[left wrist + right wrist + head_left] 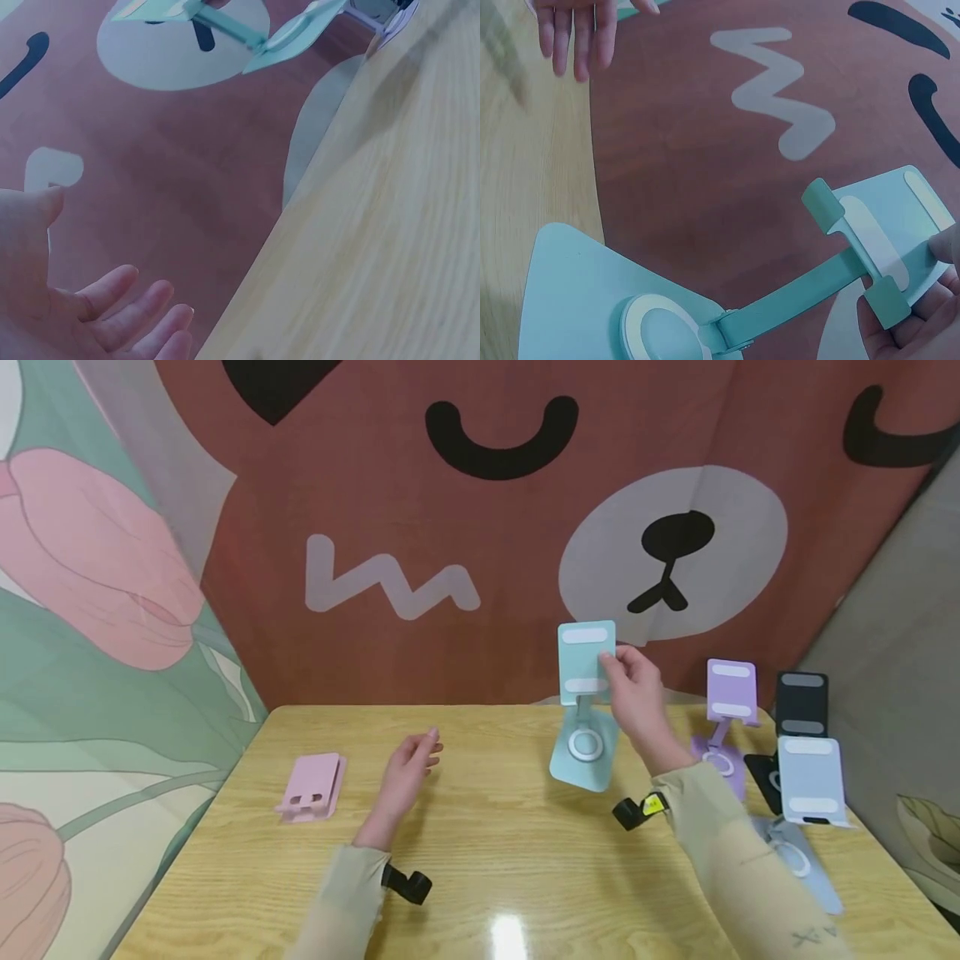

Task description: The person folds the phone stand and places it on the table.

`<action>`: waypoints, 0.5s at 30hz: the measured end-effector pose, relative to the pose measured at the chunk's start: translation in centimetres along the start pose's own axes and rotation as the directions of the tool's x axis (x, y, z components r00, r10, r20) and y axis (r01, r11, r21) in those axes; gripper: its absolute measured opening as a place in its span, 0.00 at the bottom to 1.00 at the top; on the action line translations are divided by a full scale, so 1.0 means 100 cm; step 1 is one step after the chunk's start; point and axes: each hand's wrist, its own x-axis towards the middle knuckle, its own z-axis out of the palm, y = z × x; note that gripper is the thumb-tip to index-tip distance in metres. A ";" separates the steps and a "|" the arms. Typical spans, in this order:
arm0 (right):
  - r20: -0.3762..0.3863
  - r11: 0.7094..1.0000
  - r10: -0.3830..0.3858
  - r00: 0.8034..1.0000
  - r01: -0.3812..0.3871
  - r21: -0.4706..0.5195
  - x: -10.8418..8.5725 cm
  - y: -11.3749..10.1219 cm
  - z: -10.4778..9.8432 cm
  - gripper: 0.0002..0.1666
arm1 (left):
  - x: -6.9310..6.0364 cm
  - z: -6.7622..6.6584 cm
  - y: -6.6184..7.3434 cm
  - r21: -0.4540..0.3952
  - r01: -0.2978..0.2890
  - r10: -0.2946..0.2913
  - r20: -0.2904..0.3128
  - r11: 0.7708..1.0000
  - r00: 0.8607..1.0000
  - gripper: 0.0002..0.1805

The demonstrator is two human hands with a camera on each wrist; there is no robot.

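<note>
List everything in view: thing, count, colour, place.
teal stand: 1, teal, held up in the right hand
pink stand: 1, pink, folded, table's left side
purple stand: 1, purple, table's right side
black stand: 1, black, right of the purple one
pale stand: 1, light blue, right side, nearest the wearer
table: 1, light wood, below
bear cloth: 1, reddish brown, behind table
floral cloth: 1, green and pink, left
wrist cameras: 2, black, one per wrist
sleeves: 2, beige, both arms
left hand: 1, bare, above table
right hand: 1, bare, gripping the teal stand
</note>
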 end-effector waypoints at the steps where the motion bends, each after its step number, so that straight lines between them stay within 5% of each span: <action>1: 0.002 1.000 -0.001 1.000 0.001 0.010 -0.001 0.000 0.001 0.25 | -0.001 0.002 0.001 0.000 -0.001 0.001 0.004 1.000 1.000 0.30; 15: 0.084 0.996 -0.047 0.995 0.041 0.079 -0.015 -0.008 0.021 0.24 | -0.007 0.036 -0.002 -0.042 0.033 -0.030 0.067 0.999 0.997 0.29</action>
